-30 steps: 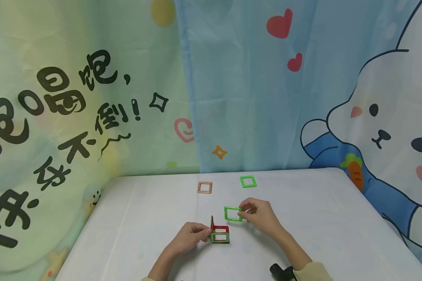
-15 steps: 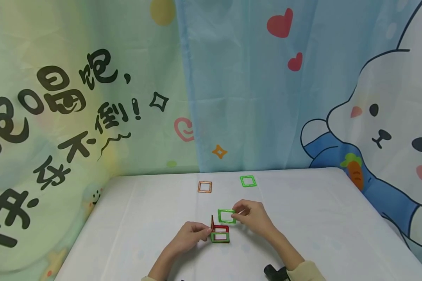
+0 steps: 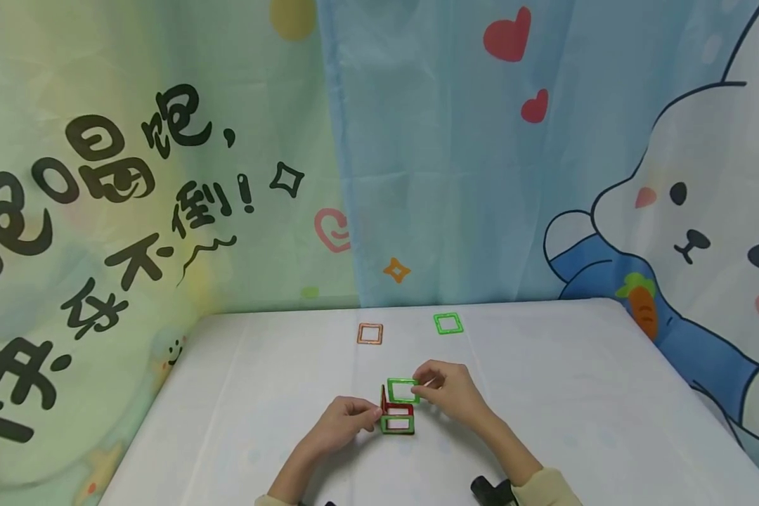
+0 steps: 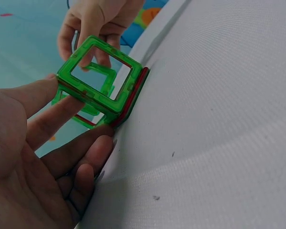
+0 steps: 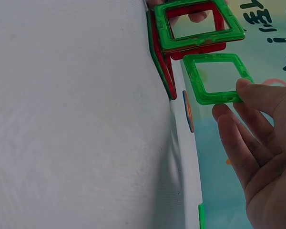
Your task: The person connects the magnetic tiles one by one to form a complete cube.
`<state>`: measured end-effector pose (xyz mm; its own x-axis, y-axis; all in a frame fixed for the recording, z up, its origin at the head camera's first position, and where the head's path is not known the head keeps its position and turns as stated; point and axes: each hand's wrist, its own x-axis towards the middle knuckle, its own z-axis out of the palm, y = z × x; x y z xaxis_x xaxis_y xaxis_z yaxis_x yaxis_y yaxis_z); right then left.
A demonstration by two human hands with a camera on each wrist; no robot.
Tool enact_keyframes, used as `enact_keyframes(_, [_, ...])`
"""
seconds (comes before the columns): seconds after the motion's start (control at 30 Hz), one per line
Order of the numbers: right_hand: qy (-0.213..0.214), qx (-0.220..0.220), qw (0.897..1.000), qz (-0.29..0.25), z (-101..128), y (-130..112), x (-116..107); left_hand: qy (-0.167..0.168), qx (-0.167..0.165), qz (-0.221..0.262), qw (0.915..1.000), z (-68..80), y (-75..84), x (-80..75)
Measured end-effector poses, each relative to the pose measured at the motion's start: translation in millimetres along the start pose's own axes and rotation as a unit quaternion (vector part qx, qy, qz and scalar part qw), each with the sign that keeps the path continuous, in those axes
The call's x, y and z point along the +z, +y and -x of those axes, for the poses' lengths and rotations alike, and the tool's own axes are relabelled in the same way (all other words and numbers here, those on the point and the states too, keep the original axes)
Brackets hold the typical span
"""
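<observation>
Misalignment seems likeliest, since the grip of the right hand point(image 3: 449, 388) pinches the green frame point(image 5: 193, 80) by one edge, just beyond the red-and-green structure point(image 5: 200, 42) on the bench point(image 3: 259, 393), where a tilted approach could bump loose the upright wall point(image 3: 383, 398) that the left hand point(image 3: 348, 420) pinches.

The single held frame point(image 5: 214, 98) is translucent green, the joined frames point(image 5: 202, 41) green and red, the far frames point(image 3: 370, 342) orange and green, the tabletop point(image 3: 259, 379) white, the right sleeve point(image 3: 547, 490) beige, and the backdrop point(image 3: 430, 176) blue and pale green with red hearts point(image 3: 506, 39) and black lettering point(image 3: 0, 428).
</observation>
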<state>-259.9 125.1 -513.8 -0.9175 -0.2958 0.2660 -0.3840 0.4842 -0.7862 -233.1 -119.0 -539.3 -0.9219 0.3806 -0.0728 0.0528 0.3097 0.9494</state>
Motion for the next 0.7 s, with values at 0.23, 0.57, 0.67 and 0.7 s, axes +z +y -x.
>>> enact_keyframes(0.23, [0.002, 0.000, 1.000, 0.004, 0.1, -0.2, 2.7, 0.000, -0.006, 0.005, 1.0000, 0.2, 0.7, -0.1])
enact_keyframes(0.57, [-0.006, 0.002, 1.000, -0.005, -0.7, -1.0, 5.2, -0.002, -0.008, 0.002, 1.0000, 0.3, 2.1, -0.3])
enact_keyframes(0.67, [-0.004, 0.002, 1.000, -0.004, -0.3, 0.0, 5.9, -0.001, -0.010, 0.001, 1.0000, 0.2, 1.7, -0.3])
enact_keyframes(0.7, [-0.003, 0.001, 1.000, -0.004, -0.3, 0.3, 6.0, -0.001, -0.010, 0.001, 0.9999, 0.2, 1.7, -0.3])
